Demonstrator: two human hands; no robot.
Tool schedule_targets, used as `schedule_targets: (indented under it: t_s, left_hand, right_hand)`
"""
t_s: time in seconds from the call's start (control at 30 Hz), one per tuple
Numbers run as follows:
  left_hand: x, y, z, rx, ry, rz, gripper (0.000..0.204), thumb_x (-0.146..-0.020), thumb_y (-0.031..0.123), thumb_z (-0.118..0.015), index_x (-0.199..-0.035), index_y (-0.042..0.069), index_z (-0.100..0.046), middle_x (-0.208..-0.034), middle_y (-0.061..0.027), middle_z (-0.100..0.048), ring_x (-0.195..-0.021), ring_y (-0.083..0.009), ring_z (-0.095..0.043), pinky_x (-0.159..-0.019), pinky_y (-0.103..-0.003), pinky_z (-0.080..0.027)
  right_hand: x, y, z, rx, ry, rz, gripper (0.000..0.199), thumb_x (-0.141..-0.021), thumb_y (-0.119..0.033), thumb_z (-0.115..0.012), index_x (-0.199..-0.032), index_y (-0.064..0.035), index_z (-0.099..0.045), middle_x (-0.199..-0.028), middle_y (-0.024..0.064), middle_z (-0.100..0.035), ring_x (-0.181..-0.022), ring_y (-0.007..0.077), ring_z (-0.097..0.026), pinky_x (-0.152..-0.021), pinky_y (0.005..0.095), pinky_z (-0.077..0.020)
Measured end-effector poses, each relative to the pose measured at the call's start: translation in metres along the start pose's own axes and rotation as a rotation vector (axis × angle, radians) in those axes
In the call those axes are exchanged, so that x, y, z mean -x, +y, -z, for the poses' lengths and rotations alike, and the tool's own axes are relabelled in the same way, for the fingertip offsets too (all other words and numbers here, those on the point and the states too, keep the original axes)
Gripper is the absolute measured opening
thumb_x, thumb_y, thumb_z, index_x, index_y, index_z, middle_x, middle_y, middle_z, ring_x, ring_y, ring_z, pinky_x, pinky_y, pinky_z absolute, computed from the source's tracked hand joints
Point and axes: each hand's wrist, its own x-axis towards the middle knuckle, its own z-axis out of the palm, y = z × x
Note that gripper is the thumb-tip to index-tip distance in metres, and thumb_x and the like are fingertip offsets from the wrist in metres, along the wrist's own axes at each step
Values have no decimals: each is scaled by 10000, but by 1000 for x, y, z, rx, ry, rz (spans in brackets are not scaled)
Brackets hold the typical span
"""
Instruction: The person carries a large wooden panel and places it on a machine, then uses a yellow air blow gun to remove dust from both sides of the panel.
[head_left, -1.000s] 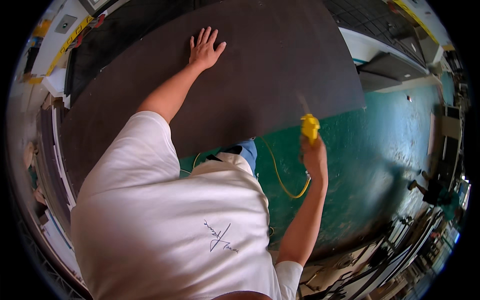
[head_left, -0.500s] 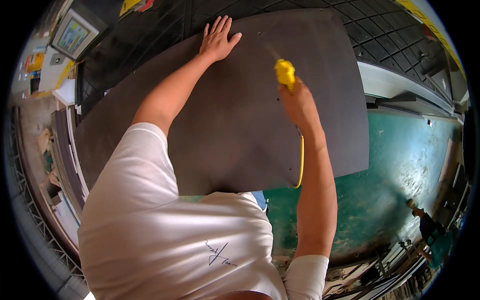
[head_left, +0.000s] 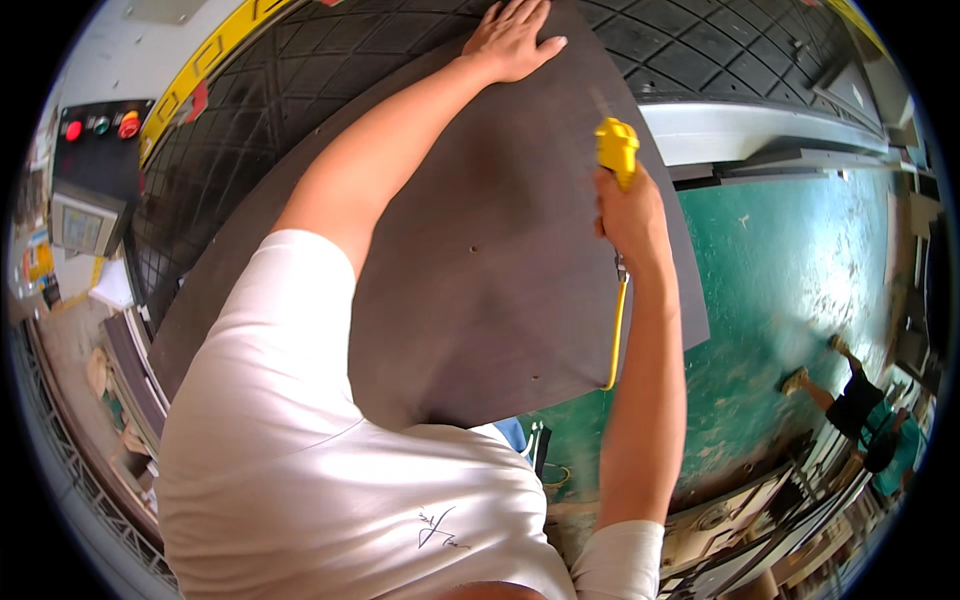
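Note:
A large dark brown panel (head_left: 430,290) with a few small drilled holes lies in front of me. My left hand (head_left: 508,42) rests flat on its far part, fingers spread, holding nothing. Above the panel's right side, my right hand (head_left: 632,215) grips a yellow air blow gun (head_left: 617,148) by its handle. The gun's thin nozzle points away from me and is blurred. A yellow hose (head_left: 616,330) runs from the handle down along my right forearm toward the near edge.
Black grooved bed (head_left: 690,55) lies under and beyond the panel. At left stands a control box (head_left: 100,150) with red buttons and a small screen (head_left: 82,222). Green floor (head_left: 745,270) spreads at right, where another person (head_left: 870,415) walks. Stacked boards (head_left: 135,365) stand at left.
My left hand has slid right and farther out along the panel. My right hand has moved right with the blow gun. The view has shifted, and the other person shows more fully.

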Motion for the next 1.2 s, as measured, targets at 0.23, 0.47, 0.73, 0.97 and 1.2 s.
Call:
schedule_targets:
  t_s: [0.23, 0.47, 0.73, 0.97, 1.2]
  left_hand:
    - [-46, 52, -33, -49, -16, -165, 766, -1036, 574, -388, -1527, -12, -437, -1666, -167, -298, -1577, -310, -176, -1272, -548, -94]
    - [5, 111, -45, -156, 33, -375, 676, -1036, 527, -435, -1555, 95, -415, -1632, -124, -364, -1544, -283, -265, -1259, -520, -179]
    - [62, 188, -89, -261, -66, -489, 720, -1056, 639, -260, -1633, 209, -275, -1701, -4, -242, -1591, -203, -114, -1273, -574, -8]
    - [125, 275, -95, -164, -181, -630, 735, -1053, 620, -281, -1631, 167, -278, -1706, -17, -233, -1593, -224, -103, -1267, -581, -13]
    - [205, 347, -94, -124, -217, -762, 736, -1051, 599, -332, -1636, 159, -258, -1717, -24, -195, -1595, -209, -104, -1272, -570, -22]
  right_hand:
    - [73, 68, 27, 52, 292, -116, 336, -1009, -243, -592, -1220, 17, -586, -1012, 304, -704, -974, 500, -679, -788, 504, -538]
    - [145, 120, 45, -136, 373, -167, 296, -1011, -237, -605, -1166, 14, -590, -783, 180, -665, -645, 283, -704, -628, 401, -533]
    - [227, 207, 60, 238, 633, -157, 258, -1008, -220, -592, -1110, 17, -584, -728, 119, -638, -588, 239, -659, -566, 380, -504]
    - [292, 221, 72, -88, 338, -252, 248, -1030, -194, -573, -1187, -2, -567, -668, 14, -516, -490, 130, -524, -471, 309, -443]
    - [342, 254, 71, -180, 346, -224, 233, -1020, -186, -577, -1155, 4, -573, -645, 18, -503, -486, 129, -508, -476, 321, -437]
